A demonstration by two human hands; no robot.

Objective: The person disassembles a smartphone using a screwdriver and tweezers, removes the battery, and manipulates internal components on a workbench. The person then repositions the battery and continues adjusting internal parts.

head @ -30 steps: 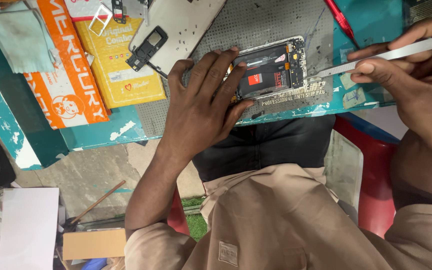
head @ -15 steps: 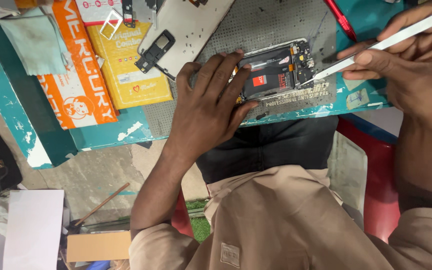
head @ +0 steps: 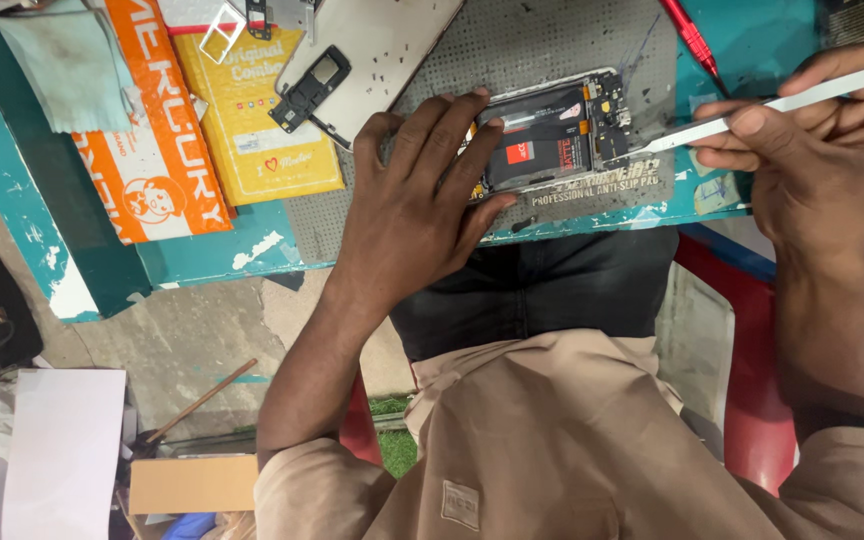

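Left hand (head: 407,215) presses flat on the opened black phone with exposed battery and boards (head: 552,135) to steady it on the grey perforated anti-slip mat (head: 552,40), right hand (head: 832,150) pinching a thin white prying tool (head: 752,110) tip-in at its edge, on a chipped teal tabletop (head: 212,255) above bare concrete floor (head: 202,340).

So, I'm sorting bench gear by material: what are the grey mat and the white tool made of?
The grey mat looks like soft rubber or silicone: matte, with a fine dotted texture. The white tool in the right hand seems smooth plastic, slim with a flattened tip, though painted metal is possible.
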